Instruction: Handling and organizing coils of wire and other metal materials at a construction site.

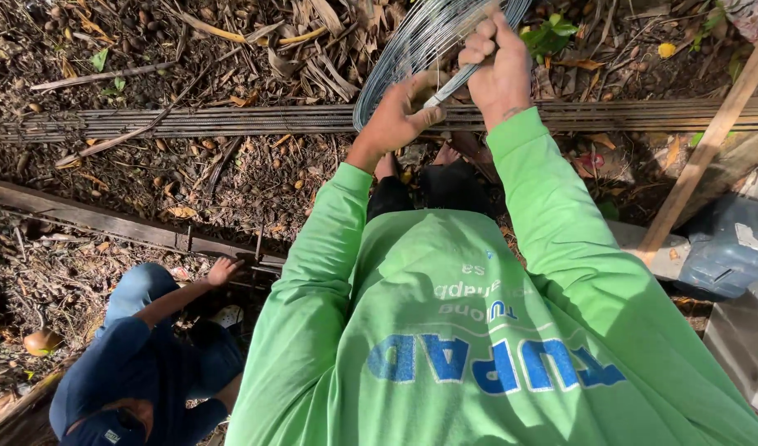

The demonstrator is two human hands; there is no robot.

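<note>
So the coil of wire [424, 41] sits up at about 12 o'clock in the frame, a springy hoop of thin grey steel strands bunched together, shiny where the sun hits it, with its top running out past the upper edge. The right hand [501, 70] has its grip pressed together around the strands on the coil's right side, fist tight, thumb up. The left hand [400, 116] is just beside it at roughly 11 o'clock of the person's chest, fingers curled on the lower part of the same bundle, pinching the wire. Both green sleeves reach straight out over the ground. Right under the hands a bundle of long steel rods [230, 121] lies flat across the leaf litter from 9 to 3 o'clock. A wooden stick [709, 140] leans at 2 o'clock, and a grey-blue container [730, 244] sits at 3 o'clock, so the right side is tight. A co-worker in blue [139, 355] crouches at 8 o'clock, one hand on a plank [106, 221], well apart from the coil.
</note>
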